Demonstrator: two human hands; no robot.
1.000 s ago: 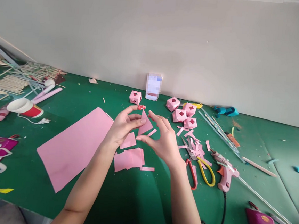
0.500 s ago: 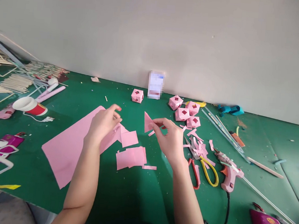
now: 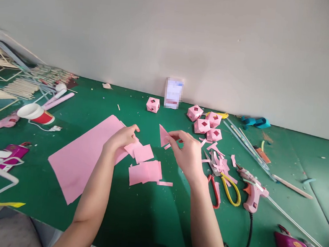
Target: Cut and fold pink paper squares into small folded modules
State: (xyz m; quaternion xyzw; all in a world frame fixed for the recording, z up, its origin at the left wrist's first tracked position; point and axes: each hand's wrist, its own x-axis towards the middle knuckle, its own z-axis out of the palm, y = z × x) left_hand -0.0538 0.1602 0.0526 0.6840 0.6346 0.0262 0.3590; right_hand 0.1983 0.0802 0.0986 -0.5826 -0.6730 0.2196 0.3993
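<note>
My right hand (image 3: 183, 150) pinches a folded triangle of pink paper (image 3: 163, 135) between thumb and fingertips, just above the table. To its left, my left hand (image 3: 124, 137) is lowered with fingers bent onto a small pink paper piece (image 3: 132, 147); its fingertips are partly hidden. That piece lies by the corner of a large pink sheet (image 3: 90, 151). A pink paper square (image 3: 143, 153) lies beside it, and overlapping pink rectangles (image 3: 144, 173) lie nearer me with a narrow strip (image 3: 165, 184).
Folded pink paper balls (image 3: 202, 126) and scraps lie at the right, with scissors (image 3: 224, 186) and a pink glue gun (image 3: 253, 191), its cord running toward me. A phone (image 3: 173, 93) leans on the wall. A tipped paper cup (image 3: 35, 113) and bundled sticks (image 3: 20, 89) are left.
My left hand has moved right and down, its fingers closing onto the small paper piece. The right hand keeps the triangle in nearly the same place. The view has shifted slightly.
</note>
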